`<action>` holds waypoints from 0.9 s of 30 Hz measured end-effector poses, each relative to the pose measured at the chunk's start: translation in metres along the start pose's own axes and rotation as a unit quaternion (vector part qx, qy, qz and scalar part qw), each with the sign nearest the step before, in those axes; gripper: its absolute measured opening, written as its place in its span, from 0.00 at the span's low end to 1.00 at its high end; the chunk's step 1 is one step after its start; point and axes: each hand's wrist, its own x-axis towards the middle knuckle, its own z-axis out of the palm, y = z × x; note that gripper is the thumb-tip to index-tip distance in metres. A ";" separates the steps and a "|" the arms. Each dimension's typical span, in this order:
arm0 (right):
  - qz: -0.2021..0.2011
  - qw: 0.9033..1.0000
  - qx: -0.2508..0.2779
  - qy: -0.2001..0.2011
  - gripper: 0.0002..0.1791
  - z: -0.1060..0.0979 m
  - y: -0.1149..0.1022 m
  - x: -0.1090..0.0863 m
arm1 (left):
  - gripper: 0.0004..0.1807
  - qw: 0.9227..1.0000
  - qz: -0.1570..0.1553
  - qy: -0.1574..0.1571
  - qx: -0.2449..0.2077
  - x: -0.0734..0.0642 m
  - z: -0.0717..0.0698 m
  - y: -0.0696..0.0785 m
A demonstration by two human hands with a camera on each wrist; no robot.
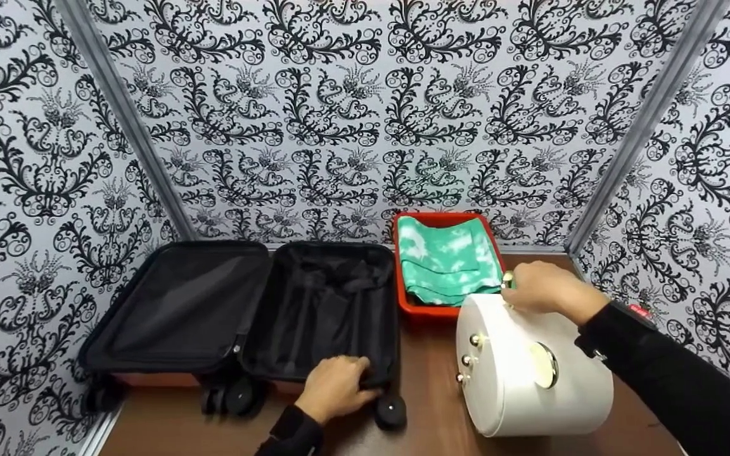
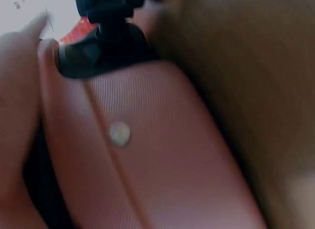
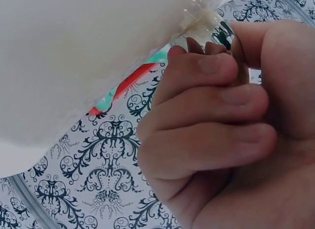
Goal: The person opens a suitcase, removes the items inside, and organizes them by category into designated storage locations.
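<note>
An opened suitcase (image 1: 320,316) with black lining lies on the table, its two halves spread side by side. My left hand (image 1: 334,387) grips the near rim of its right half, close to a black wheel (image 1: 391,411). The left wrist view shows the suitcase's ribbed pink shell (image 2: 147,155) beside that hand. My right hand (image 1: 539,288) holds a white rounded handbag (image 1: 549,405) by its shiny gold handle (image 3: 224,34), fingers curled round it. The handbag is tipped, its gold studs facing left and a round gold clasp facing the near side.
Behind the handbag stands a red bin (image 1: 412,310) with folded green and white tie-dyed cloth (image 1: 441,259) in it. The brown table (image 1: 428,392) is bounded by patterned walls (image 1: 339,126) at the back and both sides. Crossed straps lie in the suitcase's right half.
</note>
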 end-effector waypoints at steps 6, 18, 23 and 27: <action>0.015 1.000 0.014 -0.005 0.16 0.001 -0.002 0.002 | 0.19 0.999 -0.008 0.012 0.038 -0.001 0.003 0.005; 0.004 1.000 -0.003 -0.004 0.13 -0.002 -0.003 -0.002 | 0.16 0.999 -0.017 -0.001 0.033 -0.001 0.002 0.001; -0.010 1.000 -0.009 0.010 0.15 -0.002 0.003 -0.007 | 0.13 1.000 -0.006 0.022 0.019 -0.002 0.004 -0.001; -0.005 1.000 0.002 0.002 0.12 -0.003 0.011 -0.011 | 0.13 0.999 -0.003 0.032 0.010 -0.003 0.003 0.000</action>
